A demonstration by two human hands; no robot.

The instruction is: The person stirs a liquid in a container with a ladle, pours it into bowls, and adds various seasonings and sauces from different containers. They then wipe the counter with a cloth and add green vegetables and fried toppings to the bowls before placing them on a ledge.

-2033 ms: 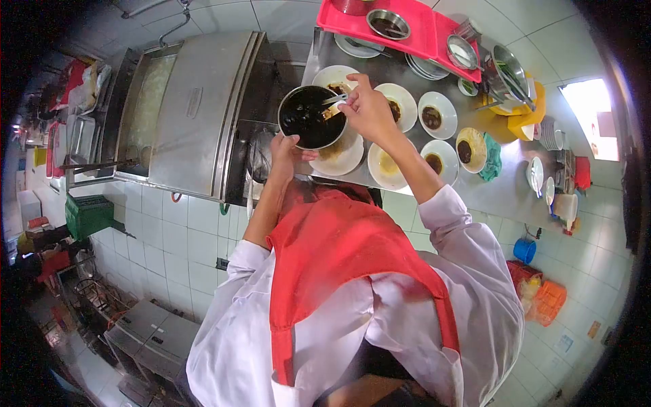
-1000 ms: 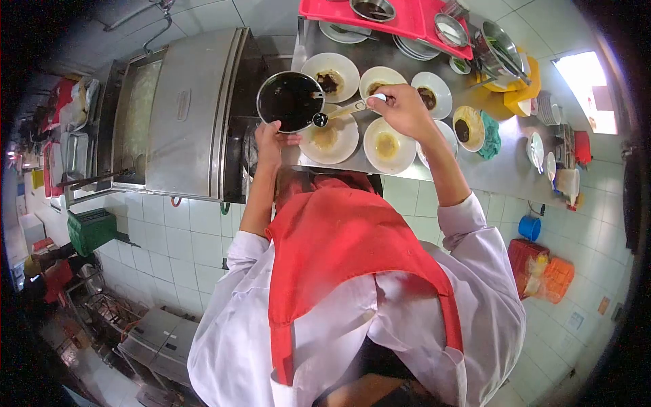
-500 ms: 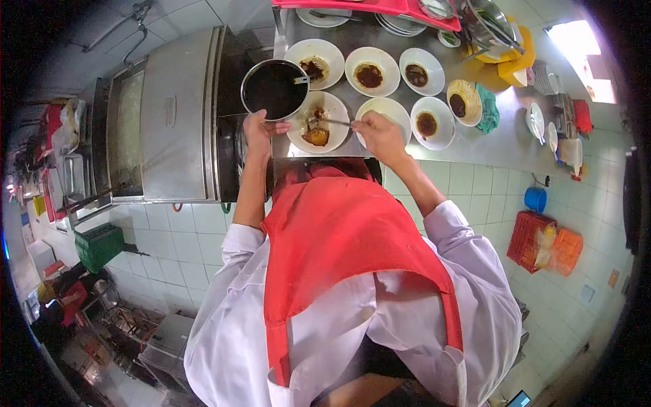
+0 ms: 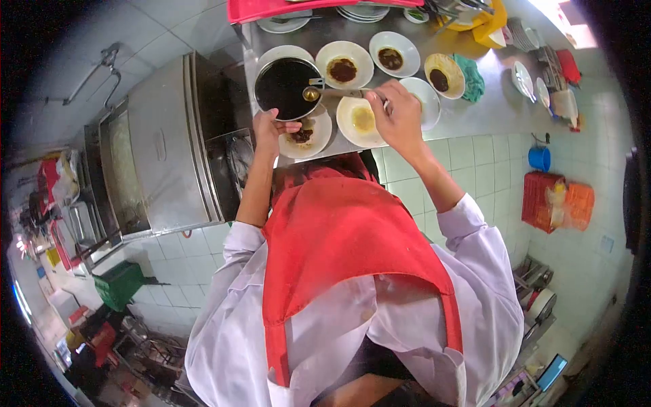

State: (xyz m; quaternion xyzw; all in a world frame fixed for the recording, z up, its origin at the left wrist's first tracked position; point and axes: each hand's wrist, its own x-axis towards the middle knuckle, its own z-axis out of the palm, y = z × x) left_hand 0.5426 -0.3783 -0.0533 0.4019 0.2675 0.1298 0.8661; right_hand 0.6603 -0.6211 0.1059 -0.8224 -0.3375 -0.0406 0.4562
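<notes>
My left hand [image 4: 272, 129] is closed on the rim side of a round metal pot [image 4: 277, 98] of dark sauce, held above the counter. The fingers stick out over a white bowl [image 4: 324, 138] with brown sauce in it. My right hand [image 4: 400, 117] grips the handle of a small ladle [image 4: 311, 93], whose cup is over the pot's right edge. Below that hand stands a bowl [image 4: 346, 132] with pale yellowish liquid. Another bowl [image 4: 428, 102] is partly hidden behind the hand. More bowls with dark sauce [image 4: 341, 69] stand in the back row.
A green cloth [image 4: 471, 78] lies at the right beside a sauce bowl [image 4: 456, 68]. A pink-red tray [image 4: 271, 9] and stacked plates [image 4: 363, 12] are at the back. On the left stands a large steel appliance [image 4: 166, 136]. The steel counter's [image 4: 488, 119] front edge is near me.
The ladle has gone from the near left bowl up to the pot. My right hand has risen with it. The whole view has shifted, and the pot now covers more of the bowls behind it.
</notes>
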